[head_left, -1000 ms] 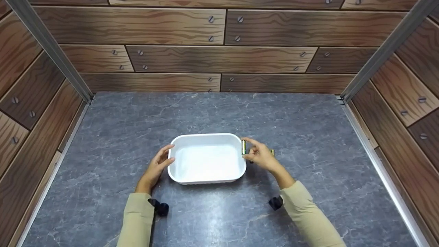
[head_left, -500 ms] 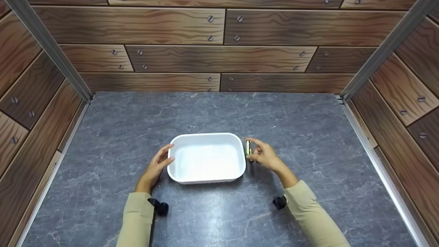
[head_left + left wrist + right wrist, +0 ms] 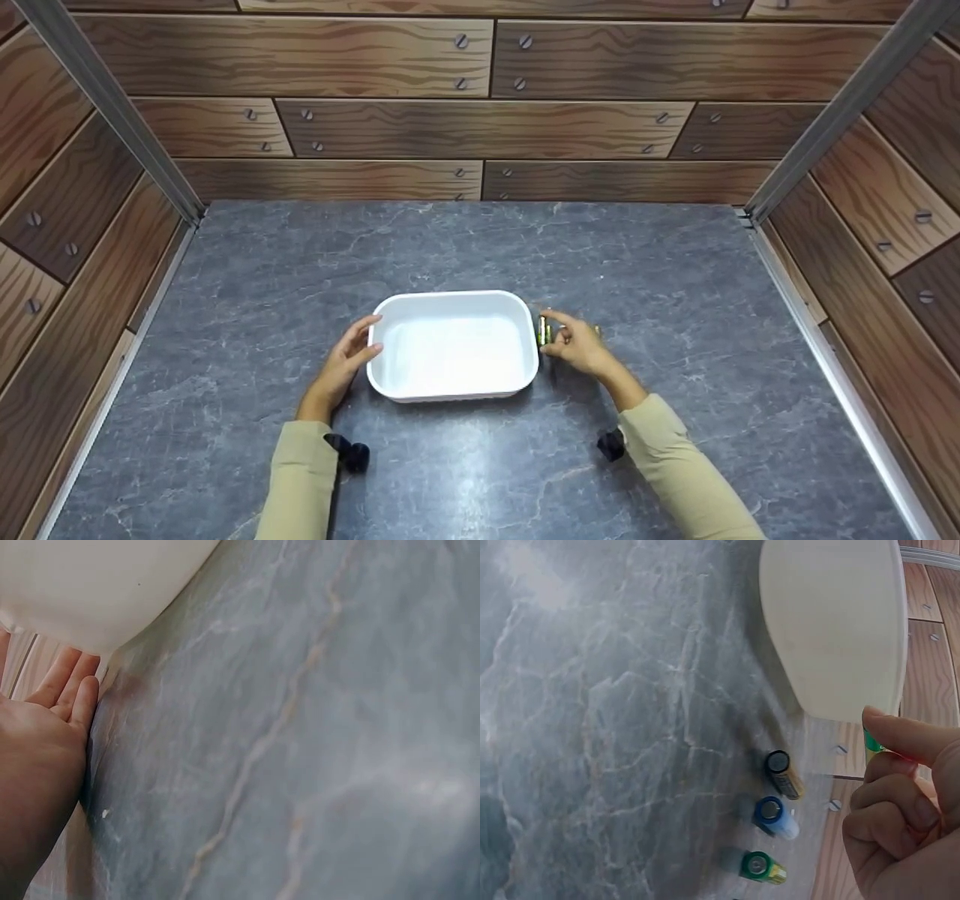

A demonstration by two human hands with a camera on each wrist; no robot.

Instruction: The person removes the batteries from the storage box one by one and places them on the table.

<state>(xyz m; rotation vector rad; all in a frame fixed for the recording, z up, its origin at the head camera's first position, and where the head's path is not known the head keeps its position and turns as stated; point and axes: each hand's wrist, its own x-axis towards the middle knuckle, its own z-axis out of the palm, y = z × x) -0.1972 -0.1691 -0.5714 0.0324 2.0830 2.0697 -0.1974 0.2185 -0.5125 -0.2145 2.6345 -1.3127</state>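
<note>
A white rectangular baking dish (image 3: 454, 360) with rounded corners sits mid-table, bare inside. At its left end my left hand (image 3: 341, 367) grips the rim, thumb and forefinger over the edge. In the left wrist view, other fingers of that hand lie along the outer wall of the dish (image 3: 105, 592). Just off the right end, my right hand (image 3: 577, 346) pinches a battery (image 3: 542, 330) between thumb and forefinger. Its green casing (image 3: 871, 742) peeks out beside the thumb in the right wrist view, mostly hidden by the hand.
Standing on end in a row near the right hand are a black-and-gold battery (image 3: 784, 774), a blue battery (image 3: 775, 816) and a green battery (image 3: 763, 867). Grey marbled tabletop (image 3: 465, 244) surrounds the dish. Wood-patterned walls (image 3: 480, 127) enclose the back and sides.
My right hand has drawn the pinched battery a little to the right, away from the dish's rim, then slightly toward the front. My left hand and the dish stay put.
</note>
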